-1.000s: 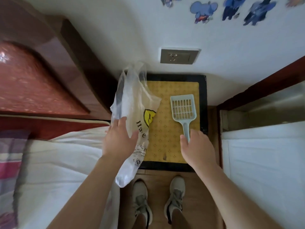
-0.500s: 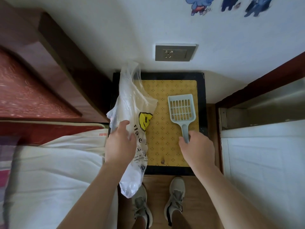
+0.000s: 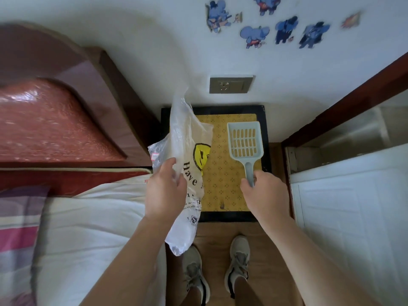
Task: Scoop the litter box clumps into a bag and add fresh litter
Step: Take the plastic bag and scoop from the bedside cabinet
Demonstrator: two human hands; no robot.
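Here: bag and scoop in hand

The left hand (image 3: 164, 191) pinches the clear plastic bag (image 3: 187, 142), which hangs above the black-framed yellow mat (image 3: 223, 184). The right hand (image 3: 265, 195) is clamped on the handle of the pale-blue scoop (image 3: 245, 140), its slotted head over the mat

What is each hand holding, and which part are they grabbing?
The left hand grips the plastic bag about midway along; the right hand holds the litter scoop by its handle end.
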